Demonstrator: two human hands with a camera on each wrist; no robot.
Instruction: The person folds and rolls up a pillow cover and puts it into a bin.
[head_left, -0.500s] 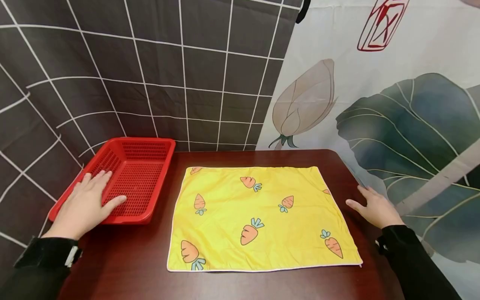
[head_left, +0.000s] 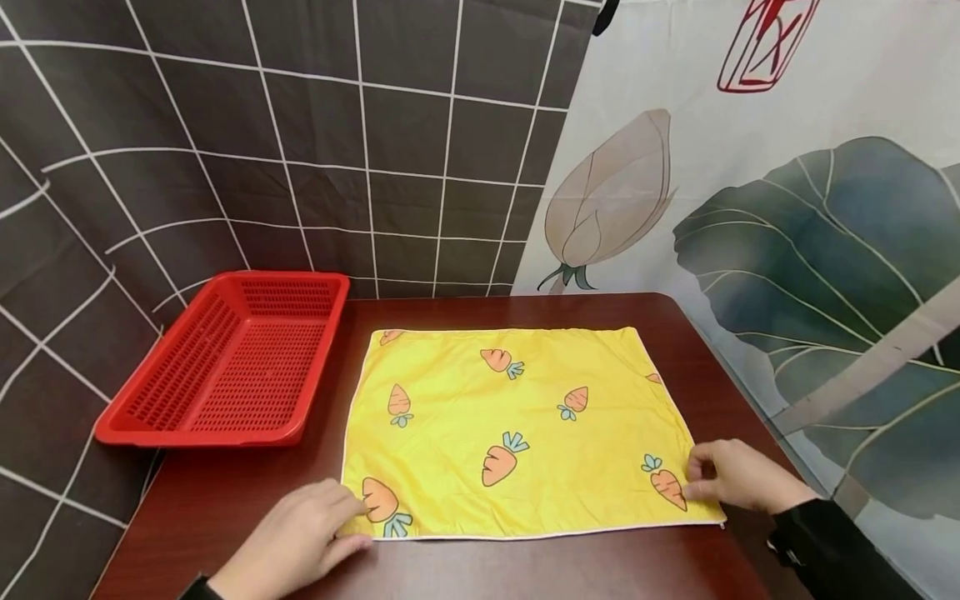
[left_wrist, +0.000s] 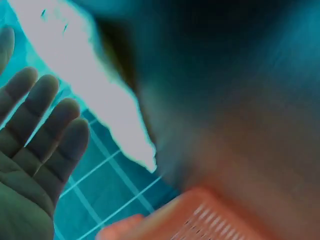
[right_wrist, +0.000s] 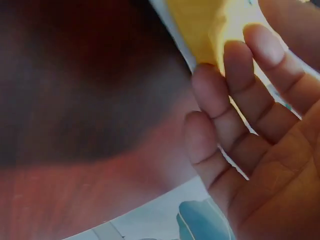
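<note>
between both hands, yellow cloth (head_left: 517, 425)

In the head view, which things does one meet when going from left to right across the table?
Red basket → left hand → yellow carrot-print cloth → right hand.

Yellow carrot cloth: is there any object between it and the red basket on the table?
Nothing visible. The yellow carrot cloth lies flat on the table, and only bare tabletop separates it from the red basket. The left hand and right hand are at its near corners, not in that gap.
</note>
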